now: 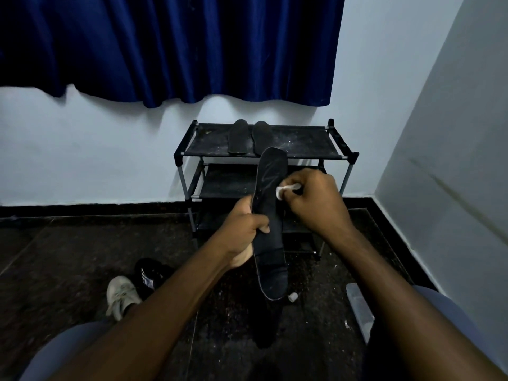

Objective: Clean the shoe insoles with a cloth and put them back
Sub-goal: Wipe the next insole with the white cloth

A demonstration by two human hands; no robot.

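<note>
Overhead, a dark blue curtain (170, 45) hangs across the pale wall. Below it spreads a dark speckled floor (68, 257), and against the wall stands a black shoe rack (339, 144) with fabric shelves. Two dark insoles (237, 137) lie side by side on its top shelf, toes toward the wall. A third black insole (268, 188) is held nearly upright in the air in front of the rack, toe end up. The left hand (244, 229) grips it around the middle, fingers curled over its edge. The right hand (316, 199) pinches a small white cloth (286, 188) in bunched fingers and presses it to the insole's upper right edge. On the floor at left sit a white shoe (122, 295) and, just behind it, a black shoe (152, 273). A tiny white cap (292, 296) lies near the insole's heel.
</note>
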